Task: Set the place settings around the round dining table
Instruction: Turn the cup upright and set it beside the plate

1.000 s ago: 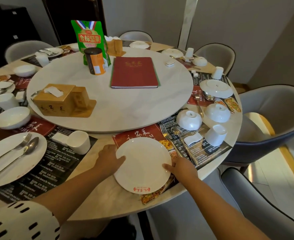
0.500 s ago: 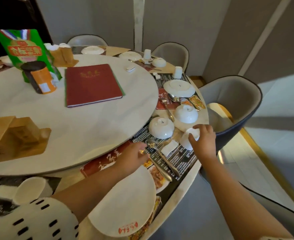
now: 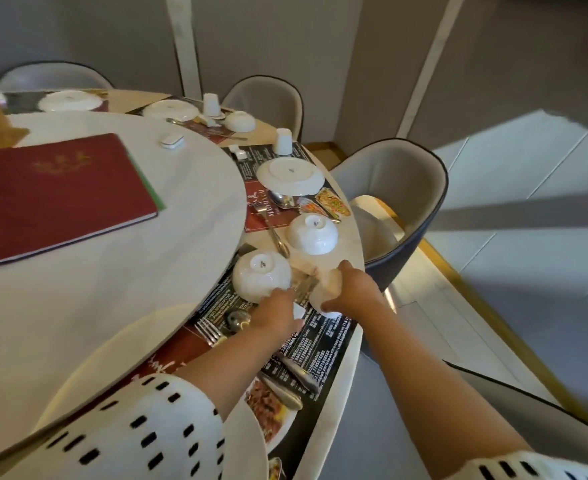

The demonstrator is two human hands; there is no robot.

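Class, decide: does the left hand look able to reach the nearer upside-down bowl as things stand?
Probably yes: the left hand is right beside that upside-down bowl, with nothing between them.

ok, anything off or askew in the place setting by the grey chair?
Fork lies slanted, handle running off the red mat toward the near inverted bowl; spoon sits crooked against the upside-down plate. Nothing spilled or broken.

White sleeves (image 3: 140, 431) bear short black dashes.
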